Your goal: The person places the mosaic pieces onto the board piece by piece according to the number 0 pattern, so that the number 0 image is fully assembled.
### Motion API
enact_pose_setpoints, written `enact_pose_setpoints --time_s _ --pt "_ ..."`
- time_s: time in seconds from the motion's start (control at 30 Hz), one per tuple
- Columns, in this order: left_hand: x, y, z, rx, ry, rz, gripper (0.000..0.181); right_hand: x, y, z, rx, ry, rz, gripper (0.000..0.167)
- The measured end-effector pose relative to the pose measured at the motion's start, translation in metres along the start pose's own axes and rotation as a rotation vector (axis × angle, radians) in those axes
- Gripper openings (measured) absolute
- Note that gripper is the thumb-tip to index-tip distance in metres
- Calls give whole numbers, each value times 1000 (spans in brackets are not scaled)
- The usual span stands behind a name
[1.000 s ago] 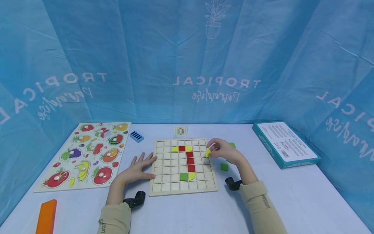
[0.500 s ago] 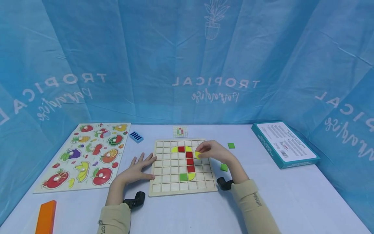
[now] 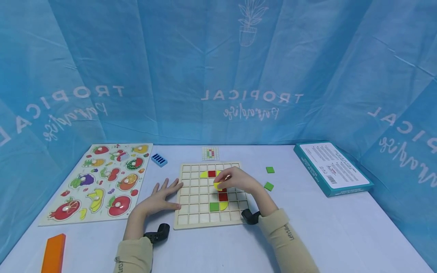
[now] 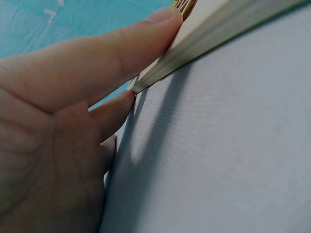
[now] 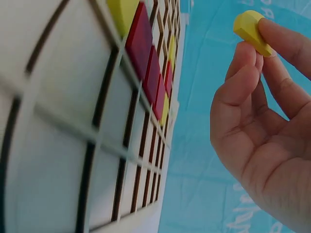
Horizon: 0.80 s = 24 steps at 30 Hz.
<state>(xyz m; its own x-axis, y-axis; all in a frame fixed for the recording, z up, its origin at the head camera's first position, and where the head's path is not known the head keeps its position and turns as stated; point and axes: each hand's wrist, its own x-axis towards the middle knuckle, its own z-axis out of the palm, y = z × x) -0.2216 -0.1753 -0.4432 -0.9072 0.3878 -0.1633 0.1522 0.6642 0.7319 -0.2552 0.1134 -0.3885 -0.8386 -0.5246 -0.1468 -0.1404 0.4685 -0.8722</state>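
Note:
My right hand (image 3: 239, 180) pinches a yellow tile with a rounded corner (image 5: 249, 29) between thumb and fingertips, held above the wooden grid board (image 3: 194, 218). A column of red tiles (image 3: 223, 196) lies partly hidden under that hand. Below the column sit a green tile (image 3: 214, 206) and a rounded yellow tile (image 3: 224, 206). Near the board's far side, another red tile (image 3: 212, 174) has a yellow tile (image 3: 203, 174) on its left. My left hand (image 3: 158, 199) lies with spread fingers, thumb and fingertips touching the board's left edge.
A small pattern card (image 3: 210, 153) lies behind the board. Loose green tiles (image 3: 270, 170) are to the right, before a teal box (image 3: 334, 168). On the left are a fruit puzzle (image 3: 102, 182), a blue slotted block (image 3: 159, 159) and an orange block (image 3: 53, 253).
My right hand has carried the yellow tile leftward, from the board's right edge to above the red column. The left hand has stayed in place.

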Motion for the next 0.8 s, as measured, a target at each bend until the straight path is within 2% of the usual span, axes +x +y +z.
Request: enact_pose_setpoints --time_s 0.13,0.27,0.47,0.63,0.8 --pt "0 0 0 2 -3 7 87 4 -6 9 -37 -21 13 12" --pt "0 0 0 9 -3 13 87 8 -11 20 -109 -50 13 9" --pt "-1 0 0 4 -5 1 87 15 -17 37 -215 -82 54 4" --pt "0 -1 0 -3 -3 0 87 18 -19 48 -333 -87 84 8" --pt "0 -1 0 -10 -4 -2 87 18 -20 54 -431 -78 82 9"
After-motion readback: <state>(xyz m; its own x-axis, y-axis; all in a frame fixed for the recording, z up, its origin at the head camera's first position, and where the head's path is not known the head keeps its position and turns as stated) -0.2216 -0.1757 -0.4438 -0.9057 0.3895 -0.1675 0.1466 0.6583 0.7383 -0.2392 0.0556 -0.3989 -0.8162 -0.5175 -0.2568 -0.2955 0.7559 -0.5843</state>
